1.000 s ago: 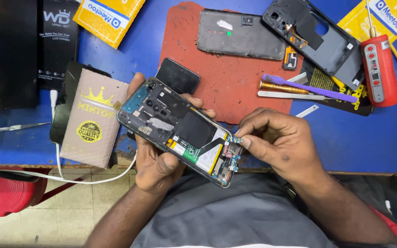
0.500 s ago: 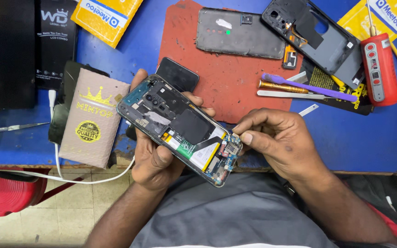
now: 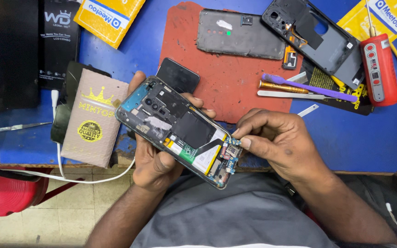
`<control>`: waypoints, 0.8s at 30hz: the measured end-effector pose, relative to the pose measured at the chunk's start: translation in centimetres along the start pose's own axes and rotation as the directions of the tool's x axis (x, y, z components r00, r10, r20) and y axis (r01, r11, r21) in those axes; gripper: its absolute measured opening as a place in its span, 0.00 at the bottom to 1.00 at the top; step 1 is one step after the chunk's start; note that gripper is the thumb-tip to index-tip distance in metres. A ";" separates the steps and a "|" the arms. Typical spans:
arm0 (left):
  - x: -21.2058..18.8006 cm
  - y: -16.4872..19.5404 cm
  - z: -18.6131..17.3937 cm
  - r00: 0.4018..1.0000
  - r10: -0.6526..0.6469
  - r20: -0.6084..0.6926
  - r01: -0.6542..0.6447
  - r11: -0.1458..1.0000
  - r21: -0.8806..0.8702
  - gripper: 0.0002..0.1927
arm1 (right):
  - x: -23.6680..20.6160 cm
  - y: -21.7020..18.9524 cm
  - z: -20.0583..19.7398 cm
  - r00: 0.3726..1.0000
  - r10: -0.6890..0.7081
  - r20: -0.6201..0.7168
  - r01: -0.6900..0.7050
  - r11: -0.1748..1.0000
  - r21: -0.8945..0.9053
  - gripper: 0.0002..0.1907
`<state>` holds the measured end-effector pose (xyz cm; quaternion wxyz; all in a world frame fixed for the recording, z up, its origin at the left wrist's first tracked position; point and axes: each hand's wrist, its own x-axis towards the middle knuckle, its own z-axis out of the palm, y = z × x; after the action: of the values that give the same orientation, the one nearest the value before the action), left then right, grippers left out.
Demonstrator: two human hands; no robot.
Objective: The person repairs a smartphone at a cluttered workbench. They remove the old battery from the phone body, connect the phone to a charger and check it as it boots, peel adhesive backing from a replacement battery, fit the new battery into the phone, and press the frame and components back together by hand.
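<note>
Left hand (image 3: 155, 160) cradles opened phone (image 3: 180, 131) past table edge (image 3: 368, 171).

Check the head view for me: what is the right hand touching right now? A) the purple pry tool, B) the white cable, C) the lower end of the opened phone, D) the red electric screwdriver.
C: the right hand pinches at the small board at the lower end of the opened phone, which the left hand cradles from below; the red electric screwdriver and purple pry tool lie untouched on the table.

Blue workbench (image 3: 373, 138) carries a red mat (image 3: 226, 87), tools and phone parts.
</note>
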<state>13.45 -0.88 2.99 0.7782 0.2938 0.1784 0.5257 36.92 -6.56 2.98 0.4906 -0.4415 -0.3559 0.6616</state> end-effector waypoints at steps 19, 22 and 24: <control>-2.3 2.4 0.6 0.932 -0.354 0.081 0.331 0.920 0.208 0.43 | -0.6 0.3 -0.4 0.998 0.053 0.046 -0.053 0.999 0.004 0.13; -2.3 4.4 0.9 0.831 -0.536 0.151 0.541 0.841 0.008 0.53 | -0.9 0.3 -0.3 0.998 0.062 0.026 -0.062 0.998 0.001 0.13; -2.6 4.9 1.0 0.819 -0.567 0.093 0.560 0.824 0.091 0.57 | -1.0 0.2 -0.3 0.998 0.063 0.021 -0.063 0.998 -0.003 0.13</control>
<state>9.57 -2.16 6.85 0.8986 0.2811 0.2272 0.2487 37.24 -7.56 2.93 0.4653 -0.4459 -0.3477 0.6810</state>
